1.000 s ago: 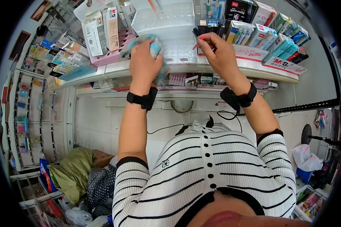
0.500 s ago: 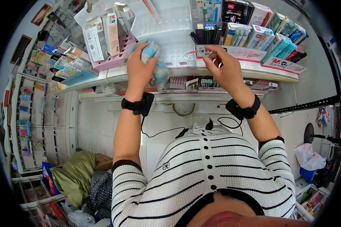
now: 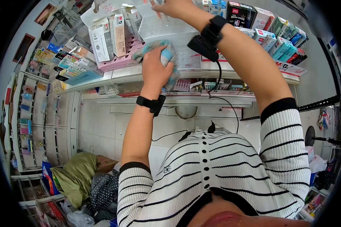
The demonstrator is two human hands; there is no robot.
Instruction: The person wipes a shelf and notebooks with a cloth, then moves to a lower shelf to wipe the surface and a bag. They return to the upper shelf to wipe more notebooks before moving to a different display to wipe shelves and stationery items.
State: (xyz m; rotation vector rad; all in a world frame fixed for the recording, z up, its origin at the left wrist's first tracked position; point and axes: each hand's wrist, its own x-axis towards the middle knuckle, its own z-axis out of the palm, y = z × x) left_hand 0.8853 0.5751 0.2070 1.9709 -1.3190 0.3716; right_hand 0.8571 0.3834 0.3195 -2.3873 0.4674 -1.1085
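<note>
right hand [image 3: 170,5] now raised across to upper rack, grip unclear; left hand [image 3: 155,70] clutching blue cloth [image 3: 166,53]

Cloth [image 3: 163,53] on shelf [image 3: 121,73], boxes [image 3: 110,36] left, pen rack [image 3: 166,22] behind

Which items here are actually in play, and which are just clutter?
In play:
- left hand pressing a blue cloth
- right hand holding a red pen
- clear pen tray under both hands

Lying about:
- white boxes
- teal pen boxes
- black box
- green bag on the floor
</note>
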